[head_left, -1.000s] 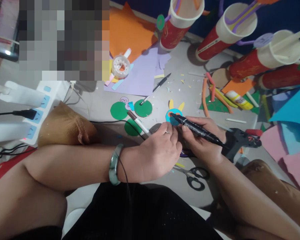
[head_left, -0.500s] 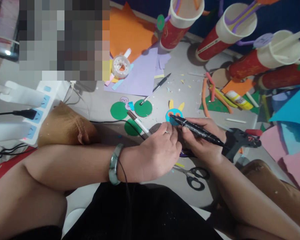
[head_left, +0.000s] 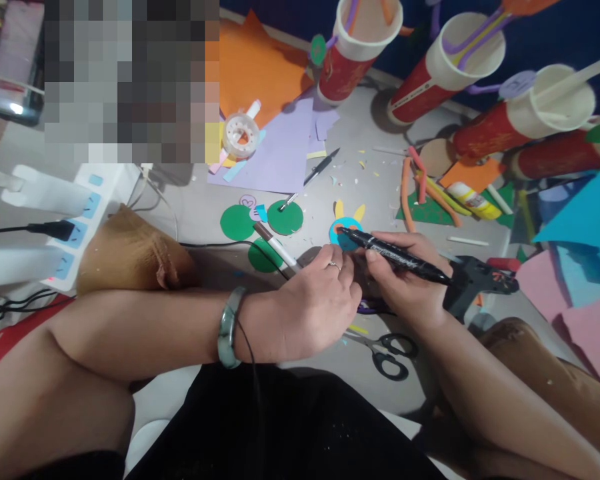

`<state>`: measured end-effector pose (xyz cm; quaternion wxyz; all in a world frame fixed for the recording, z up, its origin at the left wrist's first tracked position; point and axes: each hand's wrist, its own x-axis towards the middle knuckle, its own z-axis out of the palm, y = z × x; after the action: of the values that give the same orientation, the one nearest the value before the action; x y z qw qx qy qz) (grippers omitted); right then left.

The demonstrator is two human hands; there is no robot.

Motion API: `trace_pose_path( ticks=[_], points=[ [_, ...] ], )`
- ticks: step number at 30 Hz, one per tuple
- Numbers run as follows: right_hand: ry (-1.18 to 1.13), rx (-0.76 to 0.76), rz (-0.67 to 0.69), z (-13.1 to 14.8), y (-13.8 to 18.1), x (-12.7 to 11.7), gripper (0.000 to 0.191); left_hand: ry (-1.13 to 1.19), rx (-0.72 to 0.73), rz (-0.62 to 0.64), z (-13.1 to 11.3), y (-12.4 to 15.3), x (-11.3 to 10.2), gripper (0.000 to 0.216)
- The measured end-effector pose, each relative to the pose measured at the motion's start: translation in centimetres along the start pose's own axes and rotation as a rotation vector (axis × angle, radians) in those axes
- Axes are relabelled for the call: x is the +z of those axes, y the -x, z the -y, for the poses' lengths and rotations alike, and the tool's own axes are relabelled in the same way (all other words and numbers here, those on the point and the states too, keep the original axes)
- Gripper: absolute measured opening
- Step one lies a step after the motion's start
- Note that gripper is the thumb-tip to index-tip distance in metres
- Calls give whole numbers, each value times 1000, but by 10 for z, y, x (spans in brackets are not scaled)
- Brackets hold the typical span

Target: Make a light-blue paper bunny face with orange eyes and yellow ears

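Note:
A black marker (head_left: 397, 257) lies in the grip of my right hand (head_left: 414, 288), its tip touching or just above an orange eye on a blue paper face (head_left: 347, 241). This small round face has two yellow ears and two orange eyes. My left hand (head_left: 316, 303) rests just below and left of the face, fingers curled closed; its fingertips are hidden, so what they hold cannot be made out. Beside it lies a white pen with a brown end (head_left: 276, 247), over one of several green paper discs (head_left: 236, 223).
Black-handled scissors (head_left: 393, 353) lie below my hands, a black glue gun (head_left: 473, 283) right of them. Red paper cups (head_left: 415, 83) stand at the back. A tape roll (head_left: 241, 135) sits on purple paper (head_left: 275, 163). A power strip (head_left: 75, 227) is at left.
The view has shifted slightly. Both hands keep nearly the same pose, and the marker tip stays at the blue face's left eye.

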<state>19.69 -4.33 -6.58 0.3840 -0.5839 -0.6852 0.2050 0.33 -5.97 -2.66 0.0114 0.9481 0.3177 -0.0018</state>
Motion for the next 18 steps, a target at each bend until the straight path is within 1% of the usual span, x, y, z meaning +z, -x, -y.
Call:
trace_pose_path(
  ticks=[2, 4, 7, 10, 15, 18],
  points=[
    [-176, 76, -57, -2, -5, 0, 21, -3, 20, -6, 1, 1, 2, 32],
    [-379, 120, -135, -2, -13, -1, 20, -24, 40, -31, 3, 2, 5, 32],
    [-571, 102, -265, 3, -26, -7, 21, -41, 77, -80, 7, 4, 8, 30],
    [-623, 73, -328, 11, -32, -14, 19, -21, 101, -118, 12, 4, 9, 26],
    [-573, 121, -294, 16, -34, -21, 19, 112, 130, -189, 19, 0, 4, 22],
    [-595, 188, -262, 15, -38, -25, 19, 277, 143, -178, 21, -4, -3, 24]
  ],
)
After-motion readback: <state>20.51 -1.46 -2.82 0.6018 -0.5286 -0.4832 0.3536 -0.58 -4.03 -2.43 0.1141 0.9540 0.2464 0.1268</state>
